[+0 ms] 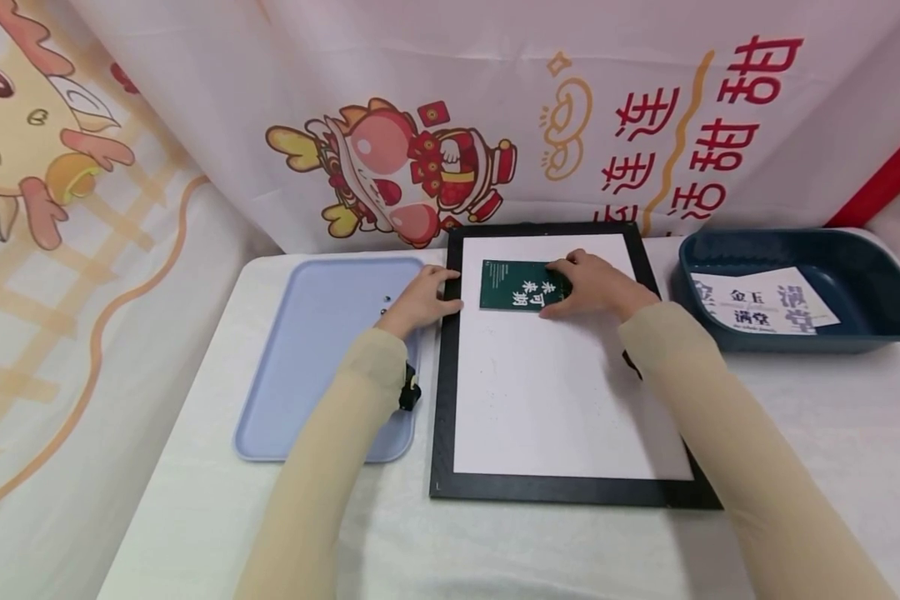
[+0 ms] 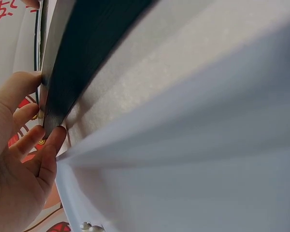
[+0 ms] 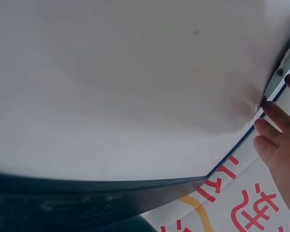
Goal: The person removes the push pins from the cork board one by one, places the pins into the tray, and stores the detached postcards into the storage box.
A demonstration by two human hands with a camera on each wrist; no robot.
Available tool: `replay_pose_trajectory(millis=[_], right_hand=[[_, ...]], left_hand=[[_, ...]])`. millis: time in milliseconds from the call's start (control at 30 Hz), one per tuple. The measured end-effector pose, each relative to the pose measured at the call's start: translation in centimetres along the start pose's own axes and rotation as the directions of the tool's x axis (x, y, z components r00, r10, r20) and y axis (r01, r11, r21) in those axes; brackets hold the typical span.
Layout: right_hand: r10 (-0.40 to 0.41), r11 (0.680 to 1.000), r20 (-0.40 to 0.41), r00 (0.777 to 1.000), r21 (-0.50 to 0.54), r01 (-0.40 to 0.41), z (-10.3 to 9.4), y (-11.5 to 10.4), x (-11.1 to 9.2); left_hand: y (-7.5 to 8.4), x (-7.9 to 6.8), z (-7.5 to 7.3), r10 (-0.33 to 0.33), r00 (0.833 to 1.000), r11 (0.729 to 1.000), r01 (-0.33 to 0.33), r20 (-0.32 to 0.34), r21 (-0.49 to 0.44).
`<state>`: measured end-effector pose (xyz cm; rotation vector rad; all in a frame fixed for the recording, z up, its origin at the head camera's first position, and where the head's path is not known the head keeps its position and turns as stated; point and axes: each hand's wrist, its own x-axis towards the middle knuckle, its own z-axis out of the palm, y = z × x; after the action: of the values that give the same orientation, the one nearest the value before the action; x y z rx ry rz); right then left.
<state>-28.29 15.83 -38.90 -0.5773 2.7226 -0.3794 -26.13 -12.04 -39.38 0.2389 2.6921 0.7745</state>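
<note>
A dark green card (image 1: 512,286) with white Chinese characters lies on the upper part of a white board (image 1: 562,392) framed in black. My right hand (image 1: 596,285) holds the card at its right end, thumb at the near edge and fingers at the far edge. In the right wrist view, that hand's fingertips (image 3: 273,113) meet the card, which shows as a thin sliver. My left hand (image 1: 420,300) touches the frame's left side (image 1: 447,367), its thumb and fingers spread. In the left wrist view, the left fingertips (image 2: 58,135) rest along the frame's edge (image 2: 63,92).
Left of the board lies a light blue tray (image 1: 307,358) with small silver balls (image 2: 91,226) near its right edge. A dark blue bin (image 1: 855,333) stands at the right, holding printed cards (image 1: 765,300). Behind the board hangs a printed curtain (image 1: 217,100).
</note>
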Motion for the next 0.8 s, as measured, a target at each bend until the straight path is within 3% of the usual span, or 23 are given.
replay_pose_trajectory(millis=[600, 800], right_hand=[[0.033, 0.996, -0.026, 0.999, 0.087, -0.030, 0.18, 0.17, -0.04], [0.014, 1.000, -0.048, 0.999, 0.007, -0.014, -0.13, 0.10, -0.43]], left_hand=[[-0.11, 0.10, 0.14, -0.007, 1.000, 1.000, 0.007, -0.001, -0.002], [0.16, -0.30, -0.09, -0.001, 1.000, 1.000, 0.001, 0.006, 0.001]])
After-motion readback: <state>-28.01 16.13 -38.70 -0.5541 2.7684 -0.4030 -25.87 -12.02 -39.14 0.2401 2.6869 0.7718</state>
